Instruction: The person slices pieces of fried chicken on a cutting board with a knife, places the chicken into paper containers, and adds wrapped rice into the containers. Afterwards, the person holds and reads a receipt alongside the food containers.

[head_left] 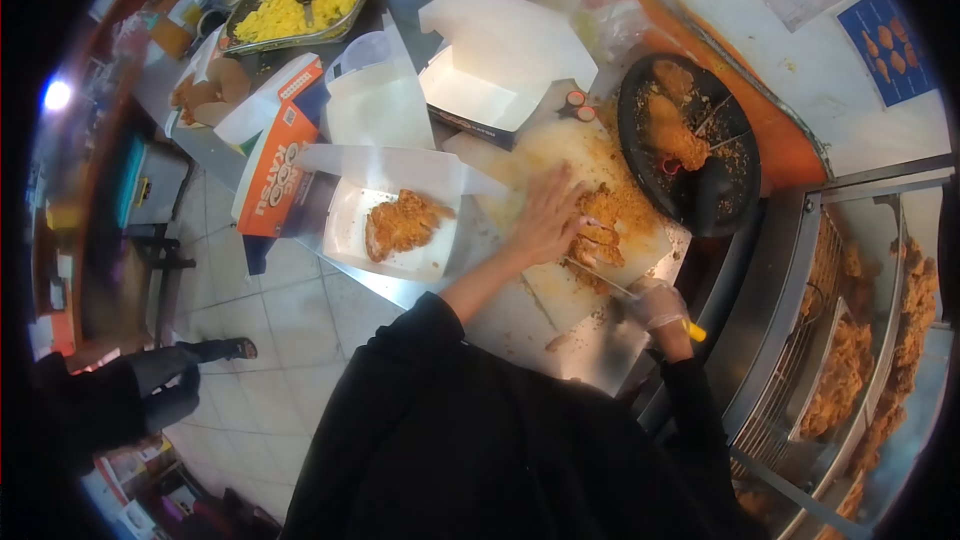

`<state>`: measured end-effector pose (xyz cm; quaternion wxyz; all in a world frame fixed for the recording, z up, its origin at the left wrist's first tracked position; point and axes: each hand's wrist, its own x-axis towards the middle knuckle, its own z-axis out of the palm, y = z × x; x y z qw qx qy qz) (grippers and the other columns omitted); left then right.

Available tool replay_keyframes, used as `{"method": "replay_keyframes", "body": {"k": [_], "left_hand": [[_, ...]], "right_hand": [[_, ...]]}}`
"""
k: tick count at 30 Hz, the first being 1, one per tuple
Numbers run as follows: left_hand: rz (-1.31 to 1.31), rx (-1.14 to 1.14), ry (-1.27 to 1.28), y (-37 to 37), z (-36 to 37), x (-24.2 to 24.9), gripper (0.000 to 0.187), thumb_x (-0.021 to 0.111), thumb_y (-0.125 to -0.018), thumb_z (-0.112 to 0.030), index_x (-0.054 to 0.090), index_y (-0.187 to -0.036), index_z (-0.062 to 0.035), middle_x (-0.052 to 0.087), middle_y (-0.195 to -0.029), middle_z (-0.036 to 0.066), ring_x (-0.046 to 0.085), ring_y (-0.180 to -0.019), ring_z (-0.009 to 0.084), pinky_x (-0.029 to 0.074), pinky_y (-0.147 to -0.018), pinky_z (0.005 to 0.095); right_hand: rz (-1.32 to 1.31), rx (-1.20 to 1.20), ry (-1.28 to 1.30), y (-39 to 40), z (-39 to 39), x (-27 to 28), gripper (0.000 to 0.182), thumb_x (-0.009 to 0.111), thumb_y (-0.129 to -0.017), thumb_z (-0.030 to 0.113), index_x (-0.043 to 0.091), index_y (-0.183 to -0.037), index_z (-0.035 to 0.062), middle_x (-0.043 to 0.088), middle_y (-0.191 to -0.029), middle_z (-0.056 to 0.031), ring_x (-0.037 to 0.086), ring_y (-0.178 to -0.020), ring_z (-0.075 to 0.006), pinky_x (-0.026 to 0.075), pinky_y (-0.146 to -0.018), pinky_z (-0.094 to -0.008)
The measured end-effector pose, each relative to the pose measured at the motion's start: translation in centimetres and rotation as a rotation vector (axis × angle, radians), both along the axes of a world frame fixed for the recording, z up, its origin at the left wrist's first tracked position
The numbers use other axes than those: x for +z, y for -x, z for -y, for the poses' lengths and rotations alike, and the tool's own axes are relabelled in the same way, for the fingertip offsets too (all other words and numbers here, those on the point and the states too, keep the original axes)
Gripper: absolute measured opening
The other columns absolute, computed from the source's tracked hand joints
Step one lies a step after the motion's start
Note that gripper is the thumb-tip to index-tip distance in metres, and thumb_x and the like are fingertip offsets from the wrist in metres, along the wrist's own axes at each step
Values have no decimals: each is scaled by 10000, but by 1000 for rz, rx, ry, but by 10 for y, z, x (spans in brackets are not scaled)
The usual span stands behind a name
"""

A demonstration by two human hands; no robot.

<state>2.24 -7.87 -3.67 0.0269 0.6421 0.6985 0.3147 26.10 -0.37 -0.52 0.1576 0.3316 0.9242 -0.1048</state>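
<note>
My left hand lies flat with fingers spread on a piece of fried breaded chicken on a white cutting board. My right hand, in a clear glove, grips a knife with a yellow handle; its blade runs along the near side of the chicken. Another fried cutlet lies in an open white box to the left of the board.
A black round tray with fried pieces sits right of the board, scissors and an open empty box behind it. A pan of yellow rice stands far left. A warmer with fried chicken is at right.
</note>
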Motion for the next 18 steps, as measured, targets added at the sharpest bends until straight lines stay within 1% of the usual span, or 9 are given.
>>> {"method": "replay_keyframes", "body": {"k": [2, 5, 8, 10, 11, 13, 16, 17, 18], "left_hand": [[9, 27, 16, -3, 1, -9, 498, 392, -858, -348, 334, -1273, -80, 234, -1341, 170, 167, -1268, 302, 95, -1006, 518], [-52, 4, 9, -4, 3, 6, 498, 321, -884, -339, 260, -1312, -91, 183, -1365, 165, 108, -1284, 307, 55, -1016, 504], [-74, 5, -49, -6, 5, 9, 501, 319, -883, -341, 252, -1316, -98, 178, -1368, 165, 104, -1284, 311, 58, -1017, 501], [-82, -28, -43, -8, 22, 0, 505, 392, -862, -345, 324, -1272, -60, 262, -1326, 168, 169, -1264, 314, 127, -1006, 502], [-93, -15, -64, -5, 21, 7, 505, 392, -862, -345, 324, -1272, -60, 262, -1326, 168, 169, -1264, 314, 127, -1006, 502], [70, -170, -222, -2, 21, 28, 449, 424, -852, -306, 395, -1211, -38, 352, -1258, 151, 251, -1228, 313, 191, -999, 466], [69, -346, -521, 0, 29, 85, 369, 486, -819, -254, 448, -1148, -91, 448, -1151, 96, 371, -1148, 287, 240, -973, 478], [62, -341, -530, 4, 35, 101, 369, 486, -819, -254, 448, -1148, -91, 448, -1151, 96, 371, -1148, 287, 240, -973, 478], [16, -229, -577, 15, 46, 115, 364, 507, -801, -231, 460, -1136, -95, 461, -1131, 90, 397, -1122, 278, 258, -965, 471]], "right_hand": [[10, -23, -14, -1, 1, 3, 200, 516, -708, 240, 597, -723, 57, 591, -766, -128, 575, -720, -302, 461, -631, -393], [-25, 13, -28, 3, 2, 5, 205, 509, -710, 242, 598, -754, 63, 591, -767, -130, 577, -713, -301, 462, -630, -392], [100, -39, -64, -2, 14, 2, 196, 506, -707, 237, 596, -760, 71, 590, -756, -131, 580, -700, -296, 463, -618, -389], [123, 83, -612, -23, 30, -40, 190, 514, -706, 243, 593, -746, 74, 586, -749, -135, 583, -695, -292, 464, -619, -386], [110, 91, -635, -21, 24, -35, 190, 514, -706, 243, 593, -746, 74, 586, -749, -135, 583, -695, -292, 464, -619, -386], [-100, -84, -120, -17, 16, -12, 179, 521, -705, 233, 585, -741, 70, 581, -757, -139, 581, -693, -291, 466, -628, -382], [-114, 12, -137, -30, -14, 4, 191, 525, -724, 243, 585, -750, 64, 568, -753, -147, 576, -716, -290, 459, -633, -384], [-148, 17, -161, -34, -22, 3, 203, 515, -746, 253, 590, -760, 64, 561, -744, -151, 572, -734, -289, 456, -634, -388], [-42, -143, -71, -2, -6, 64, 262, 490, -789, 307, 603, -844, 77, 559, -729, -141, 565, -741, -293, 458, -651, -380]]}}
